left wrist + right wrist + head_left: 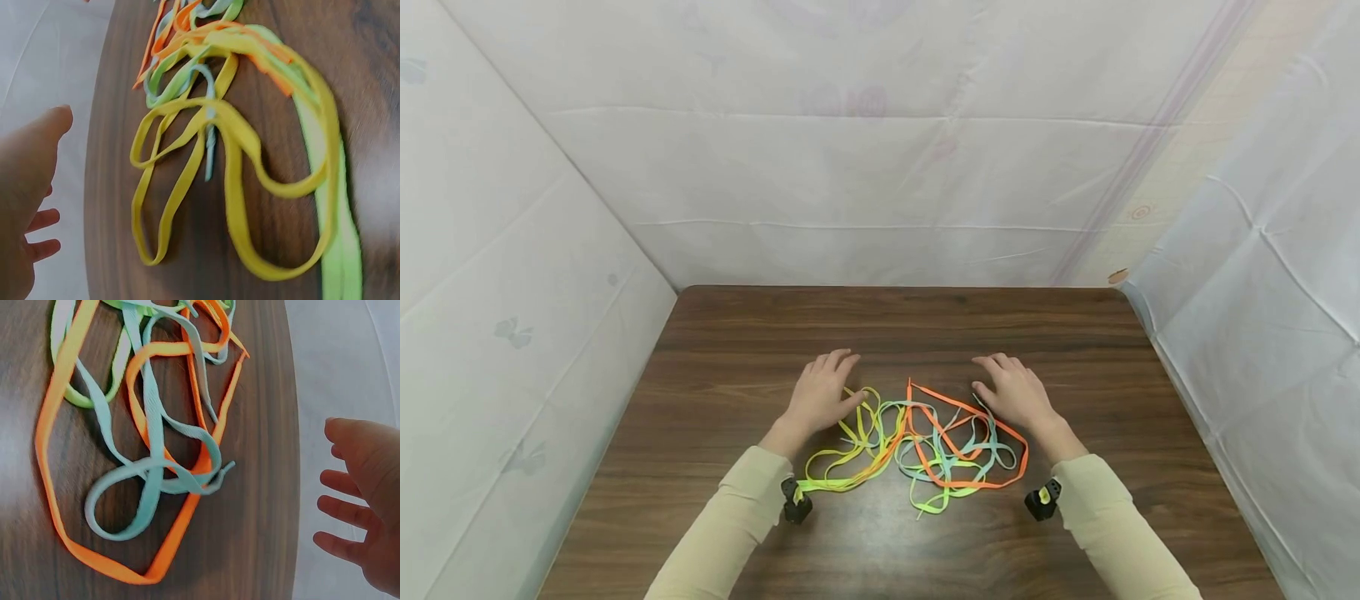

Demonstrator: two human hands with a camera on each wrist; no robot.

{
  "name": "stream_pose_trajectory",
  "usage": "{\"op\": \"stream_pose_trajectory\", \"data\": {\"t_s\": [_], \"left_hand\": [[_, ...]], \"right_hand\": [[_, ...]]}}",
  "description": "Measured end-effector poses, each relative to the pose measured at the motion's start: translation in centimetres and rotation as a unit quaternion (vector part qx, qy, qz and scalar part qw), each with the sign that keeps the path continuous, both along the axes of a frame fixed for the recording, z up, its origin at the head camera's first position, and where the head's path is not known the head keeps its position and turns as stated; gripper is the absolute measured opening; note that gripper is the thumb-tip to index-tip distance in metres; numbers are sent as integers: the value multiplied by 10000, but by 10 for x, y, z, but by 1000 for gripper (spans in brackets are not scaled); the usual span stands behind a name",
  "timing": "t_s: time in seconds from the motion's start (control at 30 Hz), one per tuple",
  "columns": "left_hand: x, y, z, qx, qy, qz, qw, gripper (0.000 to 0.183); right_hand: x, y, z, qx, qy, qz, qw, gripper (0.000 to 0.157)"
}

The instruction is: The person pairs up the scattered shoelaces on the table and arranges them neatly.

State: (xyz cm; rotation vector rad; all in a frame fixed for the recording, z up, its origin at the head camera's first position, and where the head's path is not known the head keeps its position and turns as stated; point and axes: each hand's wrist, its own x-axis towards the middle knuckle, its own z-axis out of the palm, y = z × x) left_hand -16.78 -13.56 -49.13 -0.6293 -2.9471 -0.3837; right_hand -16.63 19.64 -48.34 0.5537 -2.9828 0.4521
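Note:
Several flat shoelaces lie in a loose tangle on the wooden table (pixel 880 325), between and below the two hands. The yellow shoelace (pixel 234 206) loops at the left, near my left hand (pixel 820 392). An orange shoelace (pixel 50 419) and a light blue shoelace (pixel 150 425) spread toward my right hand (pixel 1013 393). Bright green shoelace (pixel 340 231) runs under the yellow one and shows again at the tangle's lower middle. Both hands hover over the table beside the tangle, fingers relaxed and slightly bent, with nothing held.
White patterned sheeting (pixel 865 167) hangs behind the table and on both sides. A black wrist camera (pixel 796 502) sits on the left sleeve, and another black camera (pixel 1042 500) on the right sleeve.

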Motion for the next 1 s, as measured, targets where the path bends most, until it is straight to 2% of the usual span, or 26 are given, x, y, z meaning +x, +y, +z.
{"op": "stream_pose_trajectory", "data": {"t_s": [0.37, 0.57, 0.7, 0.83, 1.0], "left_hand": [[4, 27, -24, -143, 225, -250, 9993, 51], [6, 41, -29, -88, 38, -326, 9994, 41], [8, 49, -31, -243, -93, -364, 9990, 31], [8, 56, -34, -485, -44, -324, 9983, 21], [8, 61, -42, -566, 33, -250, 9981, 16]], "right_hand": [[7, -13, -15, 8, 3, 139, 9999, 31], [7, -18, -24, 4, 56, 247, 9997, 27], [9, -20, -25, -35, 96, 282, 9995, 27], [9, -23, -25, -48, 57, 277, 9996, 28], [11, -29, -26, -28, -2, 296, 9996, 27]]}}
